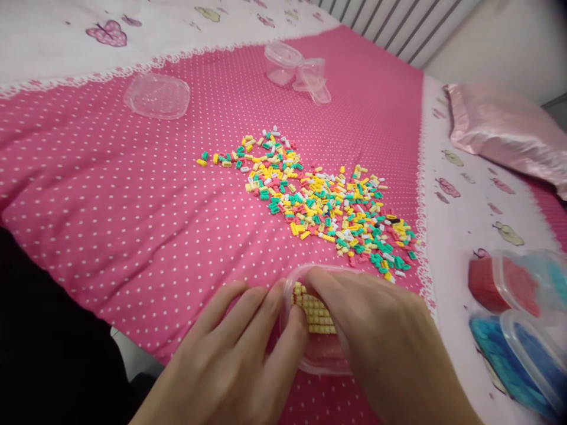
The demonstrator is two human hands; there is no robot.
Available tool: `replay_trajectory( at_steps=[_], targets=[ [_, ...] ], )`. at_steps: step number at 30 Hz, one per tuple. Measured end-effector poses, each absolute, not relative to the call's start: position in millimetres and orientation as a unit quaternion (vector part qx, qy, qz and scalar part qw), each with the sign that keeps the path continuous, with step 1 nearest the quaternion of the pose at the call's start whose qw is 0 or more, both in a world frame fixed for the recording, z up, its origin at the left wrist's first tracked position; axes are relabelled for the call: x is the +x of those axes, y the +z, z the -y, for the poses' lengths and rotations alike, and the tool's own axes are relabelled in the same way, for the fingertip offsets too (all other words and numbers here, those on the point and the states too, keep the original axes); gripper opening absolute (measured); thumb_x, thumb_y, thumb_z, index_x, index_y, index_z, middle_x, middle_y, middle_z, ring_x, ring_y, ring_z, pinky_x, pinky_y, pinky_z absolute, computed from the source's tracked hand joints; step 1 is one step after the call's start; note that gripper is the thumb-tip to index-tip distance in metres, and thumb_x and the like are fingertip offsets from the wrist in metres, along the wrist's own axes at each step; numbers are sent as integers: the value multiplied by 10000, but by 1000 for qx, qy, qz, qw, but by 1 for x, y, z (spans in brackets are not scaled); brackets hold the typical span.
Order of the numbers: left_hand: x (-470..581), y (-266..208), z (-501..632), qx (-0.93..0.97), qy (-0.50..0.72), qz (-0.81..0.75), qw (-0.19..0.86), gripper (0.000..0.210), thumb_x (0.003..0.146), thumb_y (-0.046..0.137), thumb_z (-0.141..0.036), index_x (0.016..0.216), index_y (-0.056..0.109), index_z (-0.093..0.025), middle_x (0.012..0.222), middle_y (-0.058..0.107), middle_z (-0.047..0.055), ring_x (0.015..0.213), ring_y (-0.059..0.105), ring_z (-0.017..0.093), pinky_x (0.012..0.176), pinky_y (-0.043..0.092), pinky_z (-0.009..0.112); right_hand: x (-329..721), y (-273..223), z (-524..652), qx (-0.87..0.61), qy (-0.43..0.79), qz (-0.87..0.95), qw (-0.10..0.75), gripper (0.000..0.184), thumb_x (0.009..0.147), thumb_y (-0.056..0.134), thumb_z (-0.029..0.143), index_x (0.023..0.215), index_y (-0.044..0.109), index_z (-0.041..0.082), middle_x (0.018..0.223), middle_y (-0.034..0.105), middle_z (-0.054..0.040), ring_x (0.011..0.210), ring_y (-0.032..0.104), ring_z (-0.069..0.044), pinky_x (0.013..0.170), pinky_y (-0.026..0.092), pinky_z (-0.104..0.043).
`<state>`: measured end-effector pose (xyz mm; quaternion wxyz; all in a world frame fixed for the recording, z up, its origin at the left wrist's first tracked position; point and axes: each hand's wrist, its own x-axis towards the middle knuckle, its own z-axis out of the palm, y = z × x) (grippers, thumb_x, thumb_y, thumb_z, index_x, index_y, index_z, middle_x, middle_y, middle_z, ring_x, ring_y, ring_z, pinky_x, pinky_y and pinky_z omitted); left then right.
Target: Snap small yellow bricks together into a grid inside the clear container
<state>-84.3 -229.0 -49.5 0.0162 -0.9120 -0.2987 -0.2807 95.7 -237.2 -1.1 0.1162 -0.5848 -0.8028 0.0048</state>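
Note:
A clear plastic container (325, 367) sits on the bed close to me, with pale yellow toy bricks (315, 313) in tidy rows inside it. My left hand (248, 342) grips its left rim, the thumb bent inward over the wall and the other fingers outside. Over the container's right side curls my right hand (381, 330), its fingers bent down at the bricks. Its fingertips are mostly hidden, so what they pinch, if anything, does not show. Just beyond the container spreads a loose pile of small toy bricks (328, 203) in yellow, green, white and pinkish red.
A clear lid (157, 95) lies at the far left on the pink dotted bedspread (146, 195). Clear tubs (283, 62) stand at the back. On the right are containers of red pieces (489, 286) and blue pieces (500, 354). A pink pillow (505, 127) lies behind them.

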Motion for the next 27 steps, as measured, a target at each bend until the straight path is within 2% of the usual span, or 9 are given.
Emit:
replay_trajectory(
  at_steps=[4, 9, 13, 23, 27],
  targets=[
    [-84, -50, 229, -908, -290, 301, 12, 358, 1006, 371, -129, 1183, 679, -87, 1046, 742, 128, 959, 671, 250, 921, 525, 443, 96, 1, 236, -575, 4, 809, 121, 317, 804, 450, 8, 893, 674, 214, 813, 763, -22, 569, 669, -187, 509, 447, -324],
    [-84, -52, 230, -908, -292, 300, 3, 360, 1005, 377, -128, 1224, 655, -59, 1085, 733, 148, 1005, 661, 271, 965, 498, 463, 96, 2, 237, -578, 13, 808, 114, 311, 787, 467, 9, 876, 683, 212, 809, 769, -21, 543, 653, -187, 491, 448, -326],
    [-85, -54, 231, -906, -295, 303, 0, 365, 1005, 377, -131, 1246, 647, -78, 1101, 733, 139, 1012, 663, 268, 962, 511, 469, 96, 2, 237, -572, -2, 811, 123, 326, 795, 440, 17, 885, 691, 204, 853, 785, -43, 545, 659, -187, 486, 457, -328],
    [-84, -52, 231, -904, -298, 307, 8, 342, 1008, 362, -132, 1138, 678, -134, 1047, 741, 104, 988, 659, 248, 945, 510, 438, 95, 3, 236, -565, -19, 818, 108, 309, 794, 475, 4, 891, 696, 197, 822, 776, -34, 547, 661, -196, 493, 494, -334],
    [-85, -52, 232, -906, -295, 304, 8, 349, 1005, 364, -126, 1183, 665, -112, 1073, 737, 119, 1003, 656, 258, 962, 502, 454, 95, 1, 238, -569, -14, 816, 102, 293, 819, 475, 16, 898, 687, 202, 832, 772, -35, 551, 661, -202, 491, 491, -335]
  ],
)
